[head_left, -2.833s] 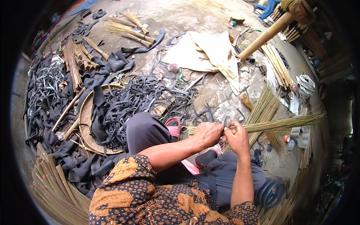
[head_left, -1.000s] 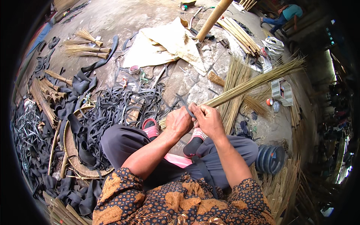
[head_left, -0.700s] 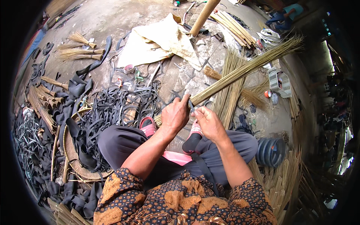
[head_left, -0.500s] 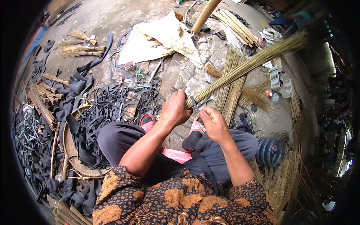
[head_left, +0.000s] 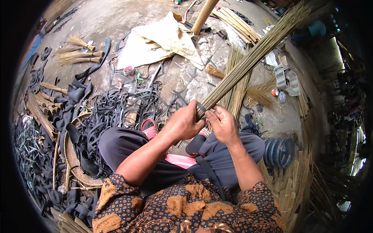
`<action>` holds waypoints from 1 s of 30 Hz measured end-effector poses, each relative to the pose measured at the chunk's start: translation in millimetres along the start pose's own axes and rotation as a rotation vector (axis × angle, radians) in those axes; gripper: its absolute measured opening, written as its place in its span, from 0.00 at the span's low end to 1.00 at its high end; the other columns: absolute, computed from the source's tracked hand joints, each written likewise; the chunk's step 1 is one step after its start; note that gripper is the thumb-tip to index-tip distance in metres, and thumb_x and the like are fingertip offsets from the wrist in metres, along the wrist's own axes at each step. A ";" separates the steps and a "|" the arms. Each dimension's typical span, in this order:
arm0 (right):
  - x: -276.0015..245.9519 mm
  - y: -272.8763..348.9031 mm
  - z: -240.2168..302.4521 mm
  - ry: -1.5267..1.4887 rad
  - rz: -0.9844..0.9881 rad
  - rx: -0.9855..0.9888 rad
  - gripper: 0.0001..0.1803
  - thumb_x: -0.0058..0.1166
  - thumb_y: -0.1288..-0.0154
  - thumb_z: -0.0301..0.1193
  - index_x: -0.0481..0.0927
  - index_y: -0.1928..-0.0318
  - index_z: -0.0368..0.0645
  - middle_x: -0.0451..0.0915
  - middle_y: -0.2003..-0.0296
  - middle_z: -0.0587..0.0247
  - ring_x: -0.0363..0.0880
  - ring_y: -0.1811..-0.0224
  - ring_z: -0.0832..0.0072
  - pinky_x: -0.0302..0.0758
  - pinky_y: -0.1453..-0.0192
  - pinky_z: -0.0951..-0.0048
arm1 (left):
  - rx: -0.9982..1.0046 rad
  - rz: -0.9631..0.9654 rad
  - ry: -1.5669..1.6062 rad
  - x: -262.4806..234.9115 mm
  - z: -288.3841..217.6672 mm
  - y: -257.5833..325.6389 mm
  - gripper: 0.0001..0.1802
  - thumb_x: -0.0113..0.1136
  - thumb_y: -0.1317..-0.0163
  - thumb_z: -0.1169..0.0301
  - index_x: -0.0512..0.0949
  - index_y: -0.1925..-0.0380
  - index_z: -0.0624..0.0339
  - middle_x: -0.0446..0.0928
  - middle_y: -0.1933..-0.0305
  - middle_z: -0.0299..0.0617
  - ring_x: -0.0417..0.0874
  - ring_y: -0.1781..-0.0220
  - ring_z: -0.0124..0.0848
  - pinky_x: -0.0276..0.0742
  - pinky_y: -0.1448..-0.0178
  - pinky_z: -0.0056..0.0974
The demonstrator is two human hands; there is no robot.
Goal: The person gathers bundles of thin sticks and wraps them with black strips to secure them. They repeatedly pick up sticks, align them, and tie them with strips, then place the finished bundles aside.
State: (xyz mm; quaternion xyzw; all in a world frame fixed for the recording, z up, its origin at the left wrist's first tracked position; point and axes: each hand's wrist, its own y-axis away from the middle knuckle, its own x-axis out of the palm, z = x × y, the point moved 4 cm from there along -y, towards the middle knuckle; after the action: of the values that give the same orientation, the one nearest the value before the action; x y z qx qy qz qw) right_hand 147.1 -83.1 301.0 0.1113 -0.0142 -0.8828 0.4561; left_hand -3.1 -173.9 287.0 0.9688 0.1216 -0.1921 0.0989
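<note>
A long bundle of thin palm-rib sticks slants up and away to the right in front of me. My left hand is closed round its near end. A narrow dark rubber strip wraps the bundle just beyond that fist. My right hand is closed in a pinch beside the bundle, thumb and fingers at the strip; its loose end is mostly hidden by the fingers. Beneath and beyond the held bundle, more loose sticks lie on the ground.
Tangled black rubber strips spread to my left, near a round woven tray. Ahead lies a cream cloth by a wooden post. On my right are a dark ribbed container, a pale plastic basket and standing sticks.
The bundle's far end has swung upward to a steeper slant. My right hand has moved up against the bundle, and the strip's loose end that showed before is now mostly hidden.
</note>
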 end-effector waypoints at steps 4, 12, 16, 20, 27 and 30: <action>-3.2 -1.8 -6.7 0.013 0.081 0.022 0.17 0.56 0.18 0.29 0.78 0.39 0.29 0.87 0.52 0.59 0.81 0.51 0.80 0.78 0.46 0.74 | -0.039 0.185 0.232 1.8 17.4 -8.2 0.19 0.69 0.40 0.65 0.80 0.57 0.71 0.84 0.73 0.52 0.87 0.70 0.47 0.82 0.61 0.50; 0.1 -3.1 -12.4 -0.132 -0.045 -0.023 0.11 0.60 0.21 0.29 0.80 0.47 0.32 0.85 0.60 0.65 0.77 0.60 0.87 0.73 0.58 0.80 | 0.125 -0.060 -0.109 1.7 15.1 -7.0 0.15 0.71 0.37 0.65 0.80 0.58 0.63 0.80 0.78 0.37 0.81 0.79 0.24 0.76 0.74 0.38; 7.8 0.0 -11.9 -0.272 0.026 0.055 0.15 0.59 0.20 0.30 0.79 0.43 0.31 0.85 0.55 0.65 0.78 0.56 0.86 0.75 0.52 0.78 | -0.124 0.411 0.223 11.1 18.1 -2.9 0.21 0.70 0.37 0.61 0.77 0.53 0.66 0.85 0.70 0.58 0.88 0.66 0.57 0.81 0.62 0.54; 8.1 3.3 -11.4 -0.364 0.043 0.077 0.23 0.60 0.20 0.33 0.76 0.34 0.31 0.84 0.49 0.65 0.79 0.49 0.83 0.75 0.44 0.75 | 0.036 0.055 -0.164 -3.6 4.2 -7.5 0.16 0.69 0.40 0.67 0.79 0.57 0.66 0.81 0.76 0.49 0.87 0.71 0.44 0.81 0.62 0.49; 8.2 4.2 -5.4 -0.367 0.007 0.020 0.24 0.58 0.18 0.37 0.76 0.34 0.32 0.81 0.57 0.72 0.72 0.61 0.88 0.68 0.58 0.81 | 0.004 0.088 -0.097 -1.9 7.2 -10.5 0.35 0.71 0.44 0.65 0.72 0.38 0.69 0.86 0.59 0.61 0.91 0.54 0.49 0.83 0.48 0.48; 11.4 0.2 1.6 -0.438 0.055 0.025 0.22 0.58 0.18 0.37 0.77 0.35 0.32 0.79 0.60 0.75 0.70 0.64 0.90 0.67 0.62 0.82 | 0.175 0.187 0.285 3.0 2.8 -6.5 0.32 0.70 0.42 0.62 0.72 0.43 0.70 0.85 0.58 0.64 0.88 0.52 0.59 0.82 0.47 0.53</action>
State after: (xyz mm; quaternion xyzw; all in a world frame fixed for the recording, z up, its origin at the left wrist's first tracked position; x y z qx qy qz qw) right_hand 140.6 -92.6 300.4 -0.0779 -0.1271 -0.8730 0.4645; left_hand -3.2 -167.9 282.3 0.9982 0.0268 -0.0526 0.0135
